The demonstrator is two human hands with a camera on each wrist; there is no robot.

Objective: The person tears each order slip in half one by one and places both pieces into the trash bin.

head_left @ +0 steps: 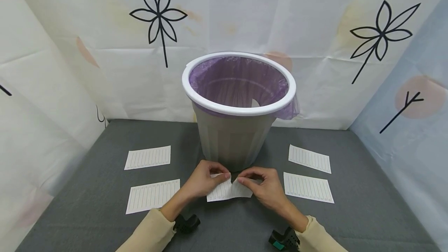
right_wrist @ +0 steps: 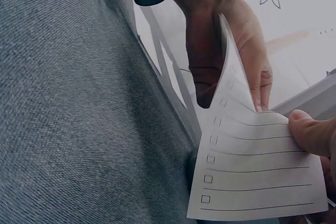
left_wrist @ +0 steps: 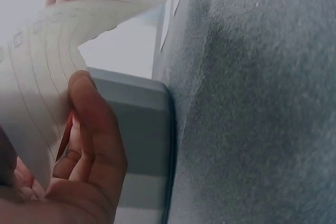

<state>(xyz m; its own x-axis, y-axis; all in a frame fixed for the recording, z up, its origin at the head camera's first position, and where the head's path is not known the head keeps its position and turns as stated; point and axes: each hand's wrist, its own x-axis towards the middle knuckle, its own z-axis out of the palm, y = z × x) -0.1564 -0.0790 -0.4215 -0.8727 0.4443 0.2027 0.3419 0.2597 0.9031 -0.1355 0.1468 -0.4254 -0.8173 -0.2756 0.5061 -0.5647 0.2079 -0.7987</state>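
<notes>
A white checklist sheet (head_left: 221, 193) with ruled lines and small boxes is held between both hands, close over the table in front of the bin. A V-shaped tear opens in its upper edge, between the thumbs. My left hand (head_left: 207, 181) pinches the left part, thumb in front and fingers behind. The right hand (head_left: 266, 186) pinches the other part, which bends away from the left one. In the right wrist view the sheet (right_wrist: 252, 177) still hangs together below the tear. The left wrist view shows the paper (left_wrist: 37, 77) curving between the hands.
Behind the hands stands a waste bin (head_left: 231, 139) with a white rim and a purple liner (head_left: 227, 77); a white paper scrap (head_left: 254, 103) shows inside. Two lined sheets lie at left, one nearer (head_left: 153, 196), and two at right, one nearer (head_left: 308, 188). Patterned curtains enclose the grey table (head_left: 231, 232).
</notes>
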